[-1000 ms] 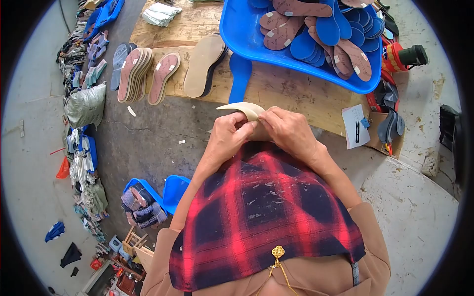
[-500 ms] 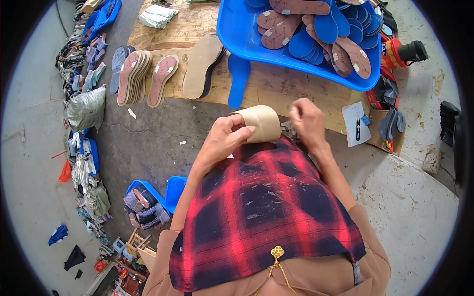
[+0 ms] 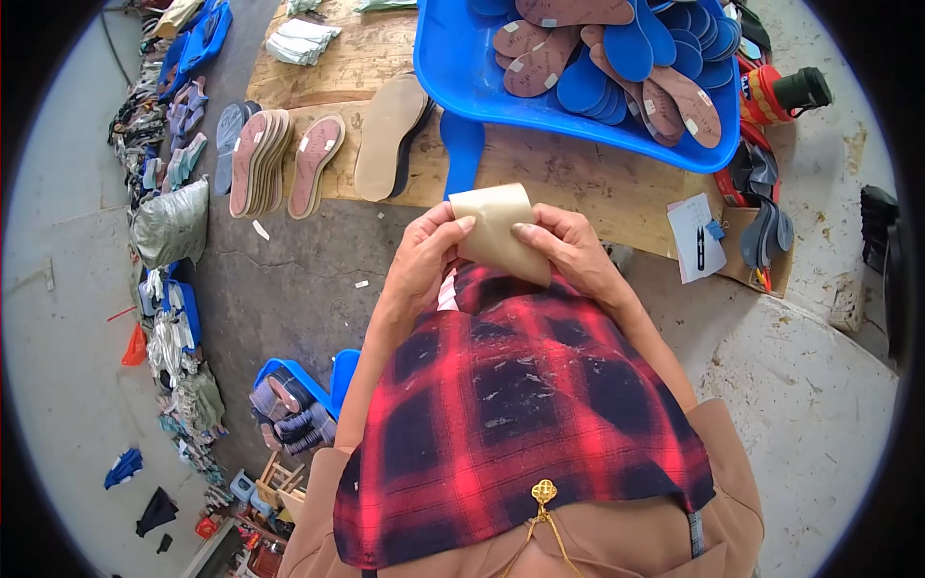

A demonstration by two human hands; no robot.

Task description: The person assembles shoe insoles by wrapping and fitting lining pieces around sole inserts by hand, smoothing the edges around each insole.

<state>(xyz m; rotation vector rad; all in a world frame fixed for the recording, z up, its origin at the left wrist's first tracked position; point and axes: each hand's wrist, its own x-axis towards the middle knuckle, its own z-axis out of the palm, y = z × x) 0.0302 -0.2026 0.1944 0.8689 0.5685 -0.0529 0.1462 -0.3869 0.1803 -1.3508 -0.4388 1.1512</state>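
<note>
A tan insole point(image 3: 501, 229), bent into a curve, is held over the lap of my red and dark plaid apron point(image 3: 520, 376). My left hand point(image 3: 422, 255) pinches its left edge, thumb on the near face. At the opposite edge, my right hand point(image 3: 576, 252) grips it the same way. Just beyond the insole, a blue insole point(image 3: 463, 144) lies over the wooden table's edge. To its left are larger tan insoles point(image 3: 388, 140) on dark ones, a short pile of pinkish insoles point(image 3: 316, 162) and a taller pinkish stack point(image 3: 252, 164).
A blue tray point(image 3: 458, 91) full of blue and pinkish insoles stands on the wooden table point(image 3: 328, 82). Right of it are a red container with a dark lid point(image 3: 800, 90) and white paper point(image 3: 686, 222) with a black pen. Another blue bin point(image 3: 345, 376) sits on the floor at left.
My right hand, apart from the insole earlier, has come left and taken hold of its right edge. The insole has shifted slightly up and left and is less tightly curled.
</note>
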